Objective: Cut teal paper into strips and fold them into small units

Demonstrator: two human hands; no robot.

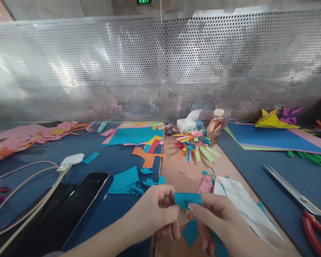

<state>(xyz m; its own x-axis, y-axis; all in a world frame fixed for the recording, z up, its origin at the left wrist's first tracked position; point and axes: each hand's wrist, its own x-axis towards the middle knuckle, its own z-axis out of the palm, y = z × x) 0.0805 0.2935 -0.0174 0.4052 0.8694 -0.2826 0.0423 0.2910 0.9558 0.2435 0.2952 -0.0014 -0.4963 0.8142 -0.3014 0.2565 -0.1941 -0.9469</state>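
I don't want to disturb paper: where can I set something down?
Right: the patch between the scissors and the blue sheet. Left: a smaller one between charger and pens. Crowded: blue scraps by the left hand, white paper by the right hand.

The table (64,141) has 2 blue sections (251,160) flanking 1 tan strip (173,175); a black phone (80,203) and blue paper pieces (126,178) lie on the left; a tissue box (184,125) and bottle (214,127) stand on the strip; red-handled scissors (306,204) lie on the right.
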